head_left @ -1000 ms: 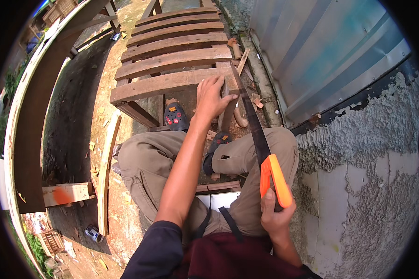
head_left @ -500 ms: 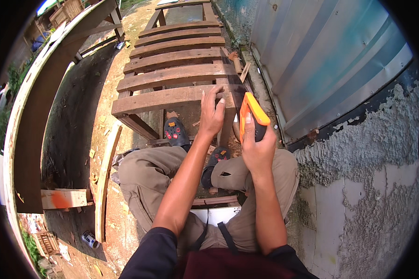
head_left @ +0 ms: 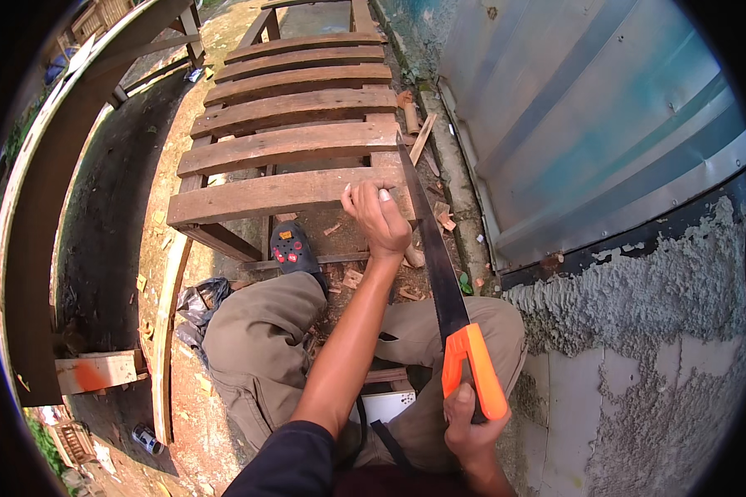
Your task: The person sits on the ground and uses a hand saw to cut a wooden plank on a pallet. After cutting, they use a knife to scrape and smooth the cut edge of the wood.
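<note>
Saw is gripped by its handle in the right hand, blade slanted forward along the slatted surface's right edge. The left hand is laid, fingers curled, at the front slat, forearm extended; its grip cannot be told.

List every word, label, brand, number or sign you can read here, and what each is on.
None can be read.
Small can, lower left: printing too small to read.
Dark clog: any lettering on its red and yellow charms is too small to read.
Saw: no lettering I can make out.
Pale board: an orange patch, no letters.
</note>
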Demonstrator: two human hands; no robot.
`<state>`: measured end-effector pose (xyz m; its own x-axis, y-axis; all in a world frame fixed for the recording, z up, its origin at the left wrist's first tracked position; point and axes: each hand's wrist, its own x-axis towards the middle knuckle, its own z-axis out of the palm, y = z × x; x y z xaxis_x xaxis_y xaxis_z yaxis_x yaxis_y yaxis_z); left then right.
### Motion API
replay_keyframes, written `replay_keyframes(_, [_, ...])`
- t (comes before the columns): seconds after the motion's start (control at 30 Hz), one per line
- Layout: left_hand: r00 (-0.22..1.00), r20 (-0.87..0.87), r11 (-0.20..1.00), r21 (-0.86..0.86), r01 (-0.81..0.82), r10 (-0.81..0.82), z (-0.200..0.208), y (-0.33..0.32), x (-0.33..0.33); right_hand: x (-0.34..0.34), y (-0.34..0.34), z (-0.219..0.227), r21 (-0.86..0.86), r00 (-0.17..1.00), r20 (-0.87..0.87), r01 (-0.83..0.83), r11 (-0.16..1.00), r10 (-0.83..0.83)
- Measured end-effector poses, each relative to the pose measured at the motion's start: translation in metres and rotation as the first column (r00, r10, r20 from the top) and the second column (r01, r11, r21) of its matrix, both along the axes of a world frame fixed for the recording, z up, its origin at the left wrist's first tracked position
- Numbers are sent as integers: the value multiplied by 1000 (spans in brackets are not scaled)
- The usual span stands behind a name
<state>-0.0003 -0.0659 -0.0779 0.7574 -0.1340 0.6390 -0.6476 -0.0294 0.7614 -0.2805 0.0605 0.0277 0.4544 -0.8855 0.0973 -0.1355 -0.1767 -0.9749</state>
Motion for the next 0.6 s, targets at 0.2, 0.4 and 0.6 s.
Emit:
replay_keyframes(0.2, [999, -14, 998, 39, 51, -50, 1, 4, 1, 132, -90, 8, -50, 999, 13, -30, 998, 31])
replay_keyframes(0.4, [998, -9, 997, 27, 69, -69, 2, 7, 2, 16, -16, -11, 5, 995, -85, -53, 999, 53])
replay_keyframes(0.6, [994, -71, 997, 0, 78, -78, 1, 8, -3, 23, -3, 0, -4, 1000, -10, -2, 1000, 2])
